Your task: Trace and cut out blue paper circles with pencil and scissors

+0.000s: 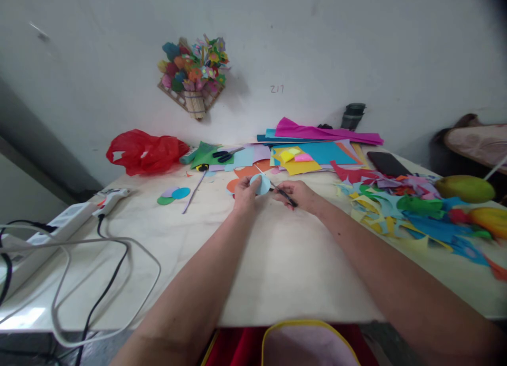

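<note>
Pinched in my left hand (245, 193) is a light blue paper circle (260, 185), held over the middle of the table. My right hand (298, 194) grips a pair of scissors with dark handles (287, 197), its blades pointing up and left beside the circle's edge. Whether the blades touch the paper I cannot tell. Orange paper pieces (233, 186) lie just behind my left hand. Off to the left rest a blue paper circle (181, 193), a green one (165, 200) and a purple one partly covered.
Paper scraps (380, 207) pile up at the right, near a dark phone (388, 163) and a yellow-green fruit (464, 188). Coloured sheets (317, 155), spare black-handled scissors (225, 156) and a red plastic bag (146, 152) line the back. Power strips (65, 221) and cables occupy the left.
</note>
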The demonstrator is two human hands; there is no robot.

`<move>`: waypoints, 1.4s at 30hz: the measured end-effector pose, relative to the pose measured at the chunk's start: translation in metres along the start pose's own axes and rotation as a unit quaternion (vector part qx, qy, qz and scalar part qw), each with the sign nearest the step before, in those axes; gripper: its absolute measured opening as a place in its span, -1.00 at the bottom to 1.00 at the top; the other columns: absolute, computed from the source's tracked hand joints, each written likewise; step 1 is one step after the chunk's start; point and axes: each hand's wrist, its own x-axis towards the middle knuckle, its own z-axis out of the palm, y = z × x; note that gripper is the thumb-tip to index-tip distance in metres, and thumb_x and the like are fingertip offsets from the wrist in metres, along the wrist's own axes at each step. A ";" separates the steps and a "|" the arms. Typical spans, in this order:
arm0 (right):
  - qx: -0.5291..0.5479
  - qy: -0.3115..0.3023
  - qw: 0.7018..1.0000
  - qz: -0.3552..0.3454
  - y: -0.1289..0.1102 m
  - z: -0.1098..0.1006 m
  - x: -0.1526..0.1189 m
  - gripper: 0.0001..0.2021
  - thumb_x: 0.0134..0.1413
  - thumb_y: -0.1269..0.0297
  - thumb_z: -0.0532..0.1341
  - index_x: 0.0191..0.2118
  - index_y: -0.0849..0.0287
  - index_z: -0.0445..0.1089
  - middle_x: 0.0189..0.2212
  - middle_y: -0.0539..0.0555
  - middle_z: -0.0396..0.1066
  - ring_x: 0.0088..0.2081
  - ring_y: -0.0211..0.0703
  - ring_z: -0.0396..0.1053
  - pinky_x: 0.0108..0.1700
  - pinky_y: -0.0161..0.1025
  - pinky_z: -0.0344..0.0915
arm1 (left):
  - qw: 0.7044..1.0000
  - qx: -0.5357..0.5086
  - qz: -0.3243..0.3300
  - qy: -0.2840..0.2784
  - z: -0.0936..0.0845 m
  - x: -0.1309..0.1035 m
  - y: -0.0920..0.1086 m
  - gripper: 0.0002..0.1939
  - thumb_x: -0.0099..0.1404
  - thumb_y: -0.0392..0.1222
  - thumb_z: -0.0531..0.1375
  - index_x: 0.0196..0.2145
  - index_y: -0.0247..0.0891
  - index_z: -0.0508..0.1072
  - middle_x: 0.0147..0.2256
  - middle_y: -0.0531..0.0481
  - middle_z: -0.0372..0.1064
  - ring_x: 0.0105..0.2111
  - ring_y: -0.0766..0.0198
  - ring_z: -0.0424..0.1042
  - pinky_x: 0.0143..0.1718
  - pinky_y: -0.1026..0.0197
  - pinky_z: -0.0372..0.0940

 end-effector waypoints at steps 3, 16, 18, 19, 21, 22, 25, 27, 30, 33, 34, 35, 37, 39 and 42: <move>0.000 -0.004 1.000 0.000 0.001 -0.001 0.001 -0.69 -0.39 0.21 0.33 -0.43 0.26 0.34 -0.70 -0.09 0.21 -0.73 -0.41 0.12 -0.75 -0.40 0.06 | 1.000 0.002 0.003 0.006 -0.001 0.001 0.000 -0.67 -0.18 -0.07 0.35 -0.50 -0.30 0.36 -0.59 0.10 0.30 -0.60 0.40 0.28 -0.52 0.32 0.19; -0.035 0.021 0.999 -0.028 0.012 -0.010 0.005 -0.67 -0.23 0.11 0.29 -0.39 0.28 0.35 -0.68 -0.05 0.26 -0.74 -0.44 0.11 -0.72 -0.40 0.10 | 0.998 0.048 0.016 -0.022 -0.007 0.004 -0.002 -0.70 -0.14 -0.05 0.33 -0.51 -0.31 0.42 -0.57 0.05 0.33 -0.57 0.38 0.29 -0.52 0.33 0.19; -0.039 0.039 0.998 -0.025 0.010 -0.011 0.005 -0.65 -0.26 0.11 0.31 -0.37 0.28 0.34 -0.68 -0.05 0.28 -0.73 -0.43 0.13 -0.69 -0.40 0.12 | 0.998 0.054 0.011 -0.032 -0.006 0.003 -0.001 -0.70 -0.14 -0.04 0.33 -0.52 -0.32 0.42 -0.58 0.04 0.33 -0.57 0.37 0.30 -0.51 0.32 0.18; -0.034 0.046 0.998 -0.024 0.009 -0.011 0.004 -0.64 -0.29 0.12 0.33 -0.36 0.27 0.33 -0.67 -0.05 0.30 -0.72 -0.42 0.16 -0.66 -0.39 0.14 | 0.997 0.059 0.010 -0.038 -0.006 0.002 0.000 -0.70 -0.14 -0.03 0.33 -0.53 -0.32 0.42 -0.58 0.04 0.33 -0.57 0.37 0.30 -0.51 0.31 0.18; -0.014 0.061 0.998 -0.023 0.007 -0.012 0.004 -0.59 -0.37 0.16 0.36 -0.33 0.26 0.32 -0.64 -0.05 0.32 -0.67 -0.38 0.23 -0.60 -0.37 0.19 | 0.996 0.070 0.008 -0.058 -0.006 0.001 0.001 -0.69 -0.12 -0.03 0.32 -0.52 -0.33 0.43 -0.58 0.04 0.33 -0.56 0.36 0.30 -0.51 0.31 0.18; -0.002 0.068 0.997 -0.025 0.006 -0.011 0.004 -0.57 -0.41 0.18 0.38 -0.32 0.25 0.32 -0.63 -0.05 0.33 -0.64 -0.35 0.26 -0.57 -0.35 0.21 | 0.995 0.076 0.007 -0.070 -0.006 0.001 0.001 -0.69 -0.11 -0.03 0.31 -0.51 -0.34 0.43 -0.58 0.04 0.33 -0.56 0.36 0.30 -0.50 0.30 0.18; 0.030 0.088 0.995 -0.034 0.003 -0.011 0.004 -0.54 -0.48 0.23 0.40 -0.31 0.23 0.31 -0.62 -0.07 0.33 -0.59 -0.31 0.30 -0.49 -0.30 0.27 | 0.991 0.089 -0.004 -0.103 -0.005 -0.001 0.002 -0.68 -0.09 -0.03 0.31 -0.49 -0.36 0.42 -0.57 0.04 0.33 -0.57 0.37 0.29 -0.49 0.30 0.19; 0.043 0.099 0.994 -0.035 0.002 -0.010 0.004 -0.53 -0.50 0.26 0.40 -0.30 0.22 0.31 -0.63 -0.08 0.33 -0.57 -0.30 0.31 -0.47 -0.30 0.28 | 0.988 0.098 -0.015 -0.122 -0.004 -0.002 0.002 -0.67 -0.09 -0.03 0.31 -0.49 -0.36 0.41 -0.57 0.04 0.33 -0.58 0.39 0.28 -0.51 0.31 0.18; 0.048 0.107 0.992 -0.038 0.003 -0.011 0.006 -0.54 -0.49 0.29 0.39 -0.31 0.22 0.31 -0.63 -0.08 0.33 -0.58 -0.31 0.30 -0.49 -0.31 0.26 | 0.982 0.111 -0.026 -0.149 -0.003 -0.004 0.002 -0.68 -0.09 -0.03 0.31 -0.48 -0.35 0.40 -0.58 0.05 0.32 -0.58 0.39 0.27 -0.52 0.32 0.17; 0.047 0.097 0.993 -0.053 0.005 -0.010 0.008 -0.57 -0.46 0.31 0.37 -0.30 0.23 0.32 -0.62 -0.06 0.34 -0.59 -0.33 0.28 -0.50 -0.31 0.25 | 0.977 0.117 -0.033 -0.173 -0.003 -0.004 0.001 -0.68 -0.07 -0.03 0.30 -0.46 -0.35 0.40 -0.57 0.05 0.33 -0.58 0.39 0.28 -0.51 0.32 0.17; 0.047 0.095 0.993 -0.058 0.005 -0.010 0.008 -0.57 -0.46 0.32 0.37 -0.29 0.23 0.32 -0.62 -0.06 0.35 -0.60 -0.33 0.27 -0.50 -0.31 0.25 | 0.977 0.118 -0.034 -0.177 -0.003 -0.004 0.000 -0.68 -0.06 -0.03 0.30 -0.46 -0.35 0.40 -0.57 0.05 0.33 -0.58 0.39 0.28 -0.51 0.32 0.17; 0.047 0.098 0.992 -0.063 0.005 -0.009 0.008 -0.56 -0.46 0.33 0.36 -0.28 0.23 0.33 -0.62 -0.06 0.35 -0.60 -0.33 0.27 -0.49 -0.31 0.25 | 0.976 0.118 -0.034 -0.178 -0.003 -0.004 0.000 -0.68 -0.06 -0.03 0.30 -0.46 -0.36 0.40 -0.57 0.04 0.34 -0.58 0.39 0.28 -0.51 0.32 0.17; 0.051 0.113 0.990 -0.064 0.004 -0.008 0.008 -0.55 -0.47 0.35 0.36 -0.27 0.24 0.34 -0.63 -0.06 0.35 -0.61 -0.33 0.27 -0.50 -0.31 0.25 | 0.977 0.116 -0.036 -0.178 -0.003 -0.004 -0.001 -0.68 -0.06 -0.04 0.30 -0.45 -0.35 0.40 -0.56 0.04 0.34 -0.57 0.39 0.29 -0.51 0.31 0.17; 0.054 0.134 0.988 -0.063 0.002 -0.006 0.008 -0.54 -0.48 0.34 0.36 -0.27 0.25 0.35 -0.65 -0.07 0.34 -0.63 -0.33 0.25 -0.53 -0.32 0.23 | 0.976 0.114 -0.045 -0.180 -0.004 -0.004 -0.002 -0.69 -0.07 -0.06 0.31 -0.45 -0.35 0.40 -0.56 0.04 0.35 -0.57 0.38 0.29 -0.51 0.31 0.18; 0.058 0.156 0.984 -0.071 0.001 -0.005 0.009 -0.53 -0.49 0.33 0.36 -0.26 0.25 0.35 -0.68 -0.10 0.30 -0.64 -0.33 0.24 -0.55 -0.32 0.21 | 0.976 0.100 -0.060 -0.185 -0.004 -0.003 -0.005 -0.71 -0.09 -0.10 0.32 -0.47 -0.34 0.38 -0.57 0.05 0.34 -0.57 0.38 0.30 -0.51 0.31 0.18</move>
